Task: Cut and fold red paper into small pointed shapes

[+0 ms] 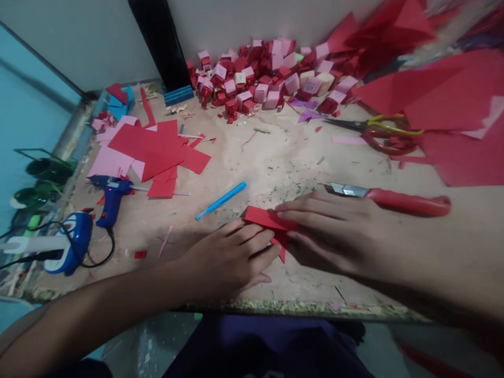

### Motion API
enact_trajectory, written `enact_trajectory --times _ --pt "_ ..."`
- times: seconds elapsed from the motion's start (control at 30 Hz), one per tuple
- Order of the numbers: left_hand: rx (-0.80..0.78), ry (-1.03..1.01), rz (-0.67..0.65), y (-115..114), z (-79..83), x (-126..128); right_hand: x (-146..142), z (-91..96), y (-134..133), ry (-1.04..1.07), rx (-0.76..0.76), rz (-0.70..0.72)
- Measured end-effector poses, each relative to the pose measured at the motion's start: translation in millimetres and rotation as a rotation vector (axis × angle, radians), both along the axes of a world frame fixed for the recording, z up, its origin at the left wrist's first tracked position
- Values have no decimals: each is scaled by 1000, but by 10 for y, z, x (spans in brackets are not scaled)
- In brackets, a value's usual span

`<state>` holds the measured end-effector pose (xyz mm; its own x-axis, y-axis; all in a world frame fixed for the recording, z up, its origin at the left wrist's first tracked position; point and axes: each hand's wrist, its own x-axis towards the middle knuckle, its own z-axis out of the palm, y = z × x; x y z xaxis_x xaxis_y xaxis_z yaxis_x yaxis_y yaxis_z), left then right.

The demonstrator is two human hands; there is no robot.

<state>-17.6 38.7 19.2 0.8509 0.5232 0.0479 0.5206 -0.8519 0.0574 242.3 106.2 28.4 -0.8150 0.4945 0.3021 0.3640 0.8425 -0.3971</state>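
A small folded piece of red paper lies on the wooden table near its front edge. My left hand rests flat on the table with its fingers stretched out, the fingertips touching the paper's left side. My right hand lies flat too, fingers extended and pressing on the paper from the right. Neither hand grips anything.
A red-handled utility knife lies just behind my right hand, scissors farther back. A blue pen, a blue glue gun, cut red sheets, a heap of small paper boxes and large red sheets surround the spot.
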Motion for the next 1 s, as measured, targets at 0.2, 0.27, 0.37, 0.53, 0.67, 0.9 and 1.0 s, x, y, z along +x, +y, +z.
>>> enact_trajectory --times 0.2,0.27,0.37,0.53,0.67,0.9,1.0 --pt "-54 49 63 -9 120 36 -4 -51 158 86 -66 -130" --pt "-56 61 71 -30 133 37 -1 -66 198 72 -52 -175" --pt "-41 65 57 -52 112 24 -9 -65 221 74 -25 -222" --pt "-15 -5 31 -43 23 -26 72 27 163 83 93 -222" --pt "21 -114 50 -44 -84 -53 411 78 101 -7 201 -294" --pt "104 -134 127 -112 -204 -6 102 270 268 -25 196 -92" --pt "72 -91 130 -119 -171 2 -716 362 528 -77 93 74"
